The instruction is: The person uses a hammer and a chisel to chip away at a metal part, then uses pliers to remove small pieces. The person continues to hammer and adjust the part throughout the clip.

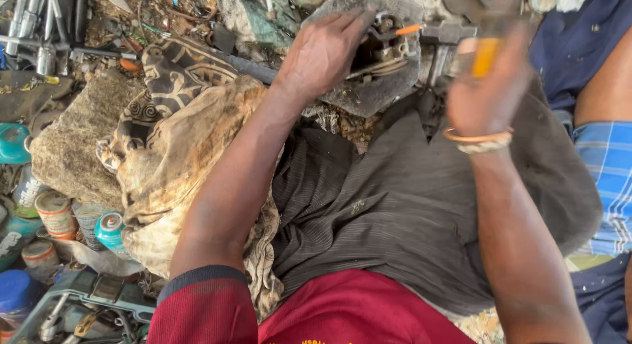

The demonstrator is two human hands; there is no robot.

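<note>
Left hand (322, 54) flat on the grey metal part (378, 61) at the lap's far edge — right hand (484, 97), blurred, clenched round a yellow-handled tool (486, 56) — part open, work unfinished.

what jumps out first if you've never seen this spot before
Top centre, the left hand presses on a grey slab-like block holding a metal part. To its right, the blurred right hand grips a tool with a yellow-orange handle. At far left, a patterned cloth lies beside small cans and a socket tray.
</note>
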